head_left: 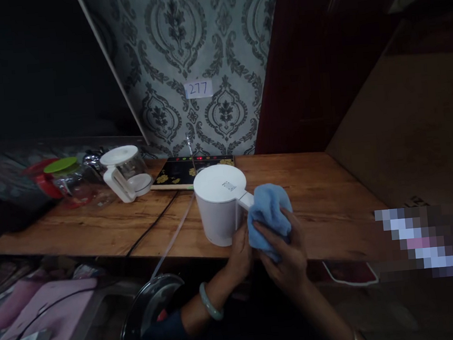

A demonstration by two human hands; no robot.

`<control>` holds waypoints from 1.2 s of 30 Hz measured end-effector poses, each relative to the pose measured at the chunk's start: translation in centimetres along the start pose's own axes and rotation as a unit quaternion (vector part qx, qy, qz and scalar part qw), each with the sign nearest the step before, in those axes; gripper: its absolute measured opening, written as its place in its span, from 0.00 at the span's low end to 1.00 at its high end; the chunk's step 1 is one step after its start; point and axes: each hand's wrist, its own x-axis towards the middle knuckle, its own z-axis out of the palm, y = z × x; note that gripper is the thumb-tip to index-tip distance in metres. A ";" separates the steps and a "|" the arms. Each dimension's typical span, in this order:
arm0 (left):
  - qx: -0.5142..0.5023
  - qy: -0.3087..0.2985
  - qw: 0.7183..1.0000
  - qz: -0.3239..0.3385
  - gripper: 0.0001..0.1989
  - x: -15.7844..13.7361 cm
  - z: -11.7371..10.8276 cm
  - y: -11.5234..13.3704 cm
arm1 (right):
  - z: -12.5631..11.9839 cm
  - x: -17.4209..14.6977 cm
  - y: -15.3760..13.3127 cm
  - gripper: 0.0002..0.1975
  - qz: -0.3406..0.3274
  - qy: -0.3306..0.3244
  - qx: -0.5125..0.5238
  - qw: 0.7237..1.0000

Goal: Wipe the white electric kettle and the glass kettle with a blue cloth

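- One white kettle [220, 205] stands near the front edge of the wooden table [331, 192], lid shut.
- One blue cloth [269, 216] is bunched over the kettle's handle.
- The right hand [287, 249] grips the cloth, fingers curled and pressed together on it.
- The left hand [239, 253] rests against the kettle's lower side; its fingers are mostly hidden, so I cannot tell their spread.
- One jade bangle [210, 301] circles the left wrist.
- One glass kettle [126, 172], one black cooktop [189, 173] and one green-lidded jar [66, 178] sit behind.
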 end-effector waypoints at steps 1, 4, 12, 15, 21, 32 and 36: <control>0.011 -0.008 1.000 0.000 0.24 -0.2 -0.3 0.4 | 0.7 -0.9 0.3 0.25 0.002 0.009 -0.003 1.000; 0.069 -0.045 0.997 0.010 0.20 -1.1 -1.5 1.5 | 1.9 -4.1 1.2 0.26 0.025 0.010 -0.015 1.000; 0.235 -0.073 0.966 0.078 0.13 -3.9 -5.7 3.0 | 0.4 -7.7 1.2 0.19 0.170 -0.098 0.110 0.974; 0.238 -0.097 0.961 0.099 0.15 -5.1 -7.1 3.7 | -0.6 -6.5 0.5 0.16 0.243 -0.120 0.200 0.942; 0.196 -0.197 0.960 0.043 0.44 -6.3 -8.1 4.9 | -1.1 -3.6 -1.5 0.14 0.205 -0.205 0.331 0.898; 0.181 0.111 0.972 0.104 0.19 -5.7 -9.7 7.8 | -3.0 -0.9 -1.5 0.18 0.098 -0.192 0.200 0.956; 0.163 0.291 0.924 0.190 0.24 -2.8 -11.2 8.5 | -1.7 -1.7 0.7 0.17 0.255 0.003 0.119 0.960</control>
